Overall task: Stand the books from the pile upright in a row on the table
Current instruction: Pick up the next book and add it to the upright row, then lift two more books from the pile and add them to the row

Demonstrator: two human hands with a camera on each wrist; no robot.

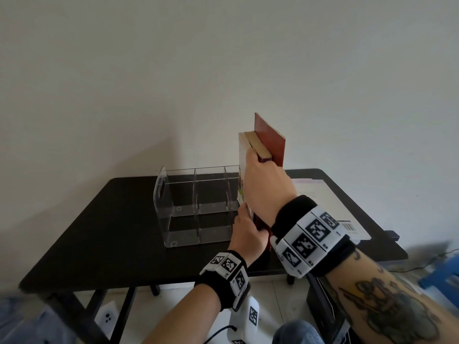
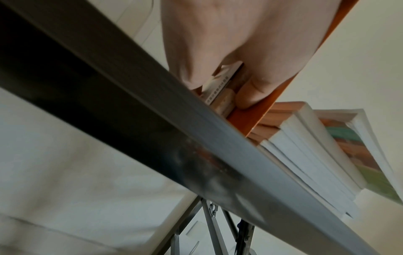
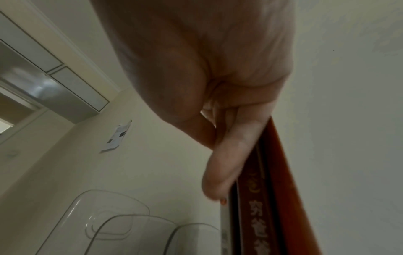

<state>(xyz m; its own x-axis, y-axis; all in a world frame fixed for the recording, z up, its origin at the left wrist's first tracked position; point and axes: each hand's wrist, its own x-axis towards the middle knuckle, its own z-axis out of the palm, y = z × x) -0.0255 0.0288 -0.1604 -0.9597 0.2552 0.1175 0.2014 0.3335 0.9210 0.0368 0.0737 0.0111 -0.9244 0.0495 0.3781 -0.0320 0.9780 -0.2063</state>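
Note:
Three books stand upright together on the black table: a white-covered book, a thick book with yellowed pages and a taller red book. My right hand grips their near edge close to the top. My left hand grips the same edge low down, by the table. In the left wrist view my thumb presses on the red cover. The dark red spine with gold characters shows in the right wrist view. The pile lies flat to the right.
A clear acrylic divider rack with several slots stands just left of the upright books. The wall rises right behind the table. In the left wrist view, the table's front edge runs across, with the pile beyond it. A blue stool stands on the floor at right.

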